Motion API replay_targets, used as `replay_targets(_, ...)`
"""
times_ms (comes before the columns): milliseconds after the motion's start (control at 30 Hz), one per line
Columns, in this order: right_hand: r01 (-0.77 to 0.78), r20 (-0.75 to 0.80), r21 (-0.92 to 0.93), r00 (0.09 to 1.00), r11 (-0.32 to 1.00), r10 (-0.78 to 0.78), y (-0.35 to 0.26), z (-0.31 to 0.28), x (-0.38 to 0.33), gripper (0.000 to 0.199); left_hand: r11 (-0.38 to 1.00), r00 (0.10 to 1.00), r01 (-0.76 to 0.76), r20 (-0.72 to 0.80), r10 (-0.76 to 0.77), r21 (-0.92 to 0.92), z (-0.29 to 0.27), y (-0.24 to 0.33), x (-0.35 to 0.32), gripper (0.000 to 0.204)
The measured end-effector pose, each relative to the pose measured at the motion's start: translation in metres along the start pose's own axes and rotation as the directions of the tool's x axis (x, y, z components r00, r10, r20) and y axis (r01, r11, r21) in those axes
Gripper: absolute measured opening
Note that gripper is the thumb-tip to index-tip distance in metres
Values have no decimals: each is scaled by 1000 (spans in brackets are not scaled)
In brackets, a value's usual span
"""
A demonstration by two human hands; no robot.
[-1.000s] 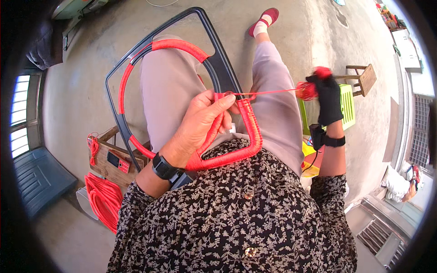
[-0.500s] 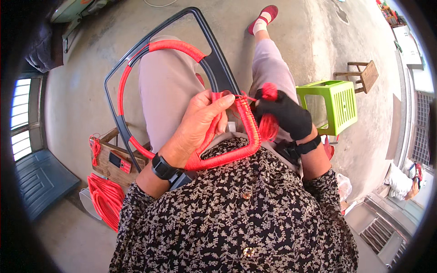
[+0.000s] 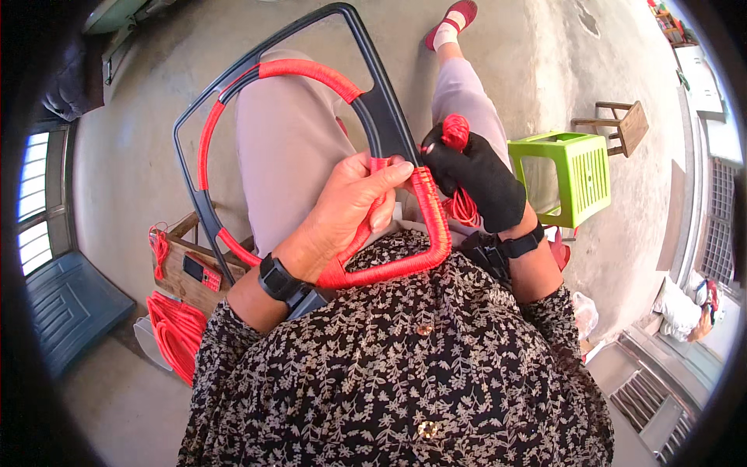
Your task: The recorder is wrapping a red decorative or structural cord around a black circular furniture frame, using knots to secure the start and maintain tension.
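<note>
while the dark frame point(image 3: 381, 117) rests across the lap, its red-wrapped near edge is clamped by the left hand point(image 3: 354, 206), fingers curled over it; just right, a red cord bundle point(image 3: 455, 131) is gripped by the gloved right hand point(image 3: 478, 175).

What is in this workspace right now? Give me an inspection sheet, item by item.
Surface: dark frame rests on the seated person's lap; bare concrete floor around.
Job's things: frame partly wrapped in red cord; small red cord bundle.
Clutter: coil of red cord and a red phone on a wooden stool at the person's left.
Grippers: left hand grips the wrapped frame edge; right hand, in a black glove, holds the bundle.
Cables: nothing seen.
Surroundings: green plastic stool, small wooden stool, blue bench.
</note>
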State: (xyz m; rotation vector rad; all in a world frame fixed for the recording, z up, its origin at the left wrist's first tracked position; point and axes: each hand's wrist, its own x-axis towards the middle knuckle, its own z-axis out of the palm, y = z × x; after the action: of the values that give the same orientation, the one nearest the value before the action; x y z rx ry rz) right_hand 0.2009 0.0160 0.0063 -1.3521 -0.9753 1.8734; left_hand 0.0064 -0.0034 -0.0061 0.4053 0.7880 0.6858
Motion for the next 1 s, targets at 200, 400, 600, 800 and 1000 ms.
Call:
replay_targets(200, -78, 74, -155, 993, 985, 90, 13, -6, -6, 20, 991, 992, 129, 13, -129, 28, -6, -4, 1, 12)
replay_targets(400, -106, 159, -193, 978, 975, 137, 14, -10, -12, 23, 990, 993, 116, 27, -118, 80, -6, -8, -2, 12)
replay_targets(600, 12, -190, 426, 979, 904, 77, 25, -23, -1, 30, 991, 996, 89, -17, -88, 98, 4, 10, 2, 18)
replay_targets(800, 48, -315, 95, 949, 994, -16, 27, -78, -4, 34, 984, 994, 106, -3, -107, 142, 6, 38, -1, 18)
replay_targets(1000, 114, -290, 69, 953, 991, -90, 21, -75, -17, 30, 967, 995, 99, -56, -88, 233, 22, 42, 3, 17)
